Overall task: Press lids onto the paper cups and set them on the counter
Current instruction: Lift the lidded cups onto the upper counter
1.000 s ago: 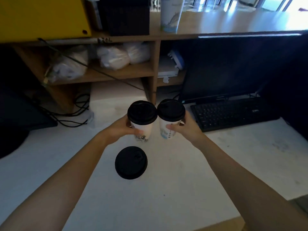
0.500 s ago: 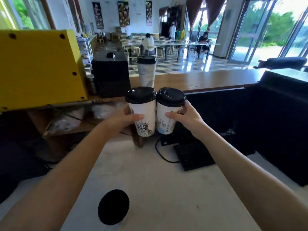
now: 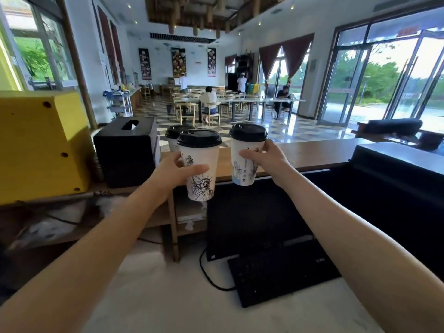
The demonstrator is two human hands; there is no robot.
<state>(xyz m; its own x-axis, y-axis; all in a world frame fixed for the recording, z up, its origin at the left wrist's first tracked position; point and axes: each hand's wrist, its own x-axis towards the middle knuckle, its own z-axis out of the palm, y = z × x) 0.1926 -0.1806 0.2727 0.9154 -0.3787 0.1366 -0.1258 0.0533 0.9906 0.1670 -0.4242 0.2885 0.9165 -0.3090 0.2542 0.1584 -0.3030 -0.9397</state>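
Head view: two paper cups are held in the air in front of the wooden counter (image 3: pixel 312 153), one per hand. The left hand (image 3: pixel 173 171) wraps fingers and thumb round the left cup (image 3: pixel 201 186). The right hand (image 3: pixel 266 159) grips the right cup (image 3: pixel 241 171) at mid-body.

Each held cup carries a black lid, the left lid (image 3: pixel 199 138) and the right lid (image 3: pixel 248 132). Both sit level on the rim with no visible gap, so pressing appears complete for these two. A third cup (image 3: pixel 173 144), also lidded, stands on the counter just behind the left cup.

Remaining, by judgement: lower both held cups onto the counter and release. Neither base touches it yet.

The cups are white, tapered and near upright. The left one bears a statue line drawing, the right one a building sketch with blue near the base. Fill level cannot be determined.
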